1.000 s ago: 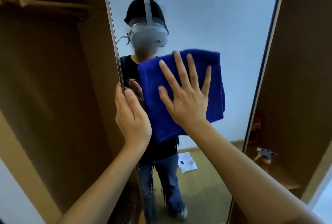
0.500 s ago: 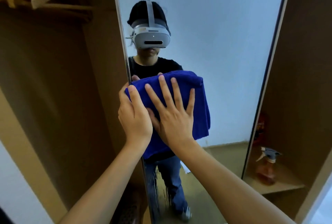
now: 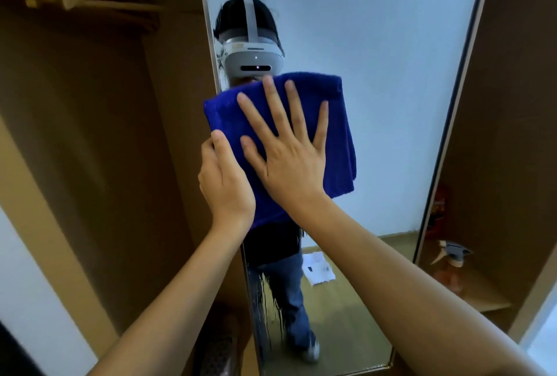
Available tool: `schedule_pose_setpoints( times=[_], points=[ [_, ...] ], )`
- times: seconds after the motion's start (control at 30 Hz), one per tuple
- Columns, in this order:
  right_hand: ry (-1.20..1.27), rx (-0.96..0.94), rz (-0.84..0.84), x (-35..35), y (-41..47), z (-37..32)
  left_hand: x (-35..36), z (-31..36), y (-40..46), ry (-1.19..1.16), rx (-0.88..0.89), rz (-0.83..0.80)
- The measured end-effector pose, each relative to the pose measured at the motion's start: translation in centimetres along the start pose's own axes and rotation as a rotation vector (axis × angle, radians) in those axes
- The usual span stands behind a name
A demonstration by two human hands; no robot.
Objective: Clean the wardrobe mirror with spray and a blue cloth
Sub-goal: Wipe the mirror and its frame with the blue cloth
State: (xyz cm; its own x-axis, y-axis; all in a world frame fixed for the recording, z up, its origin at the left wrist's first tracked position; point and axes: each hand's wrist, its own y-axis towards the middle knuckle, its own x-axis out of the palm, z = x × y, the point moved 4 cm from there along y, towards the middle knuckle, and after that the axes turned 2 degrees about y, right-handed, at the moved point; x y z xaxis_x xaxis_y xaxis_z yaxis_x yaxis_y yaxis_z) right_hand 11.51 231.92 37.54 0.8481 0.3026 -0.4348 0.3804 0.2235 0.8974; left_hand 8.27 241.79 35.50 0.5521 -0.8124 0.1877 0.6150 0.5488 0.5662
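Inside a brown wardrobe, the door mirror [image 3: 391, 104] fills mid-frame. The right hand [image 3: 289, 158], fingers spread, presses the blue cloth [image 3: 337, 134] flat at centre; the left hand [image 3: 224, 183] grips the mirror's edge. Drips streak lower down: overlapping, even strokes should reach them.

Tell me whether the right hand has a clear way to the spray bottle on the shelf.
Probably yes. The right hand lies flat on the blue cloth, gripping nothing, and the spray bottle stands unobstructed on the open shelf to the mirror's right.
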Motion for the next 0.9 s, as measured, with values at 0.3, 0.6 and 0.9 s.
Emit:
schedule_pose_setpoints(
  times=[0.3,0.6,0.9],
  points=[
    [-0.031,-0.030,-0.045,3.1,-6.6,-0.2,-0.3,0.1,0.4,0.065,0.004,-0.006],
    [-0.010,0.050,0.063,2.3,-6.3,3.6,0.1,-0.8,-0.8,0.134,0.136,-0.043],
    [-0.026,0.101,0.090,1.5,-7.0,10.3,0.3,-2.8,-1.6,0.221,0.184,0.003]
  ],
)
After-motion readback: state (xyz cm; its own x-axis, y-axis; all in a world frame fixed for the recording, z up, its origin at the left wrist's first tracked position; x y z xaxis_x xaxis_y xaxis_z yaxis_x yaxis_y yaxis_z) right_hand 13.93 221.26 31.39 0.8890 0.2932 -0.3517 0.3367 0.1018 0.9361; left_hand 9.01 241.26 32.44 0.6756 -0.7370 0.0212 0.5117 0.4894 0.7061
